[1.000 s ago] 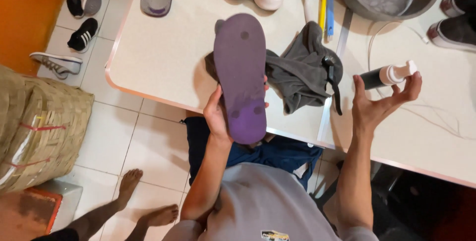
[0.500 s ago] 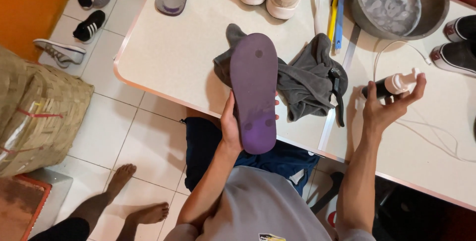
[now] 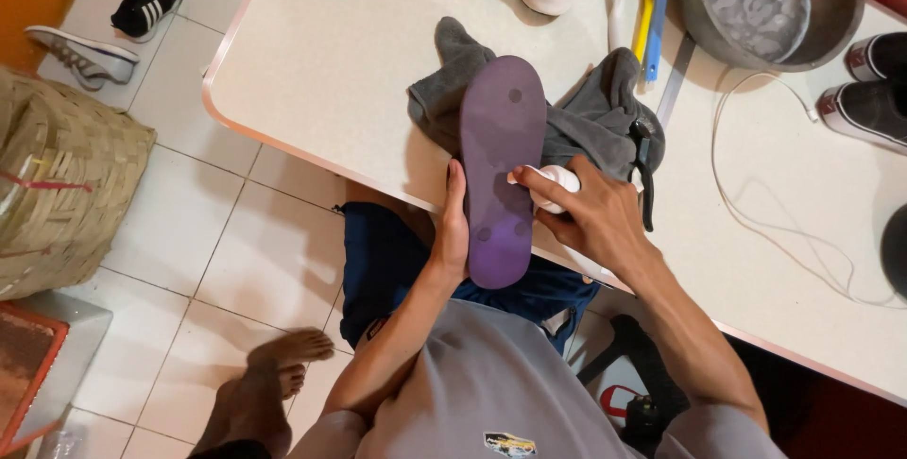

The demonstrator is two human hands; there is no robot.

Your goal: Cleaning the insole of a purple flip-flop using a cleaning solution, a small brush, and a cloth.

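Gripping purple sandal edge, left hand fingers curled; right hand fingers clasp white bottle against sole.

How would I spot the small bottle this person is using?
Start at the pale table, then the grey cloth near its front edge. The right hand presses a small white spray bottle against the purple flip-flop sole; it is the only white thing there.

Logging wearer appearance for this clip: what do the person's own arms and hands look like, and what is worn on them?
Both arms are bare from the short sleeves down. The left hand and right hand wear no gloves; no rings, watch or bracelets show. The fingers are uncovered. The grey T-shirt has short sleeves and a small printed emblem on its front.
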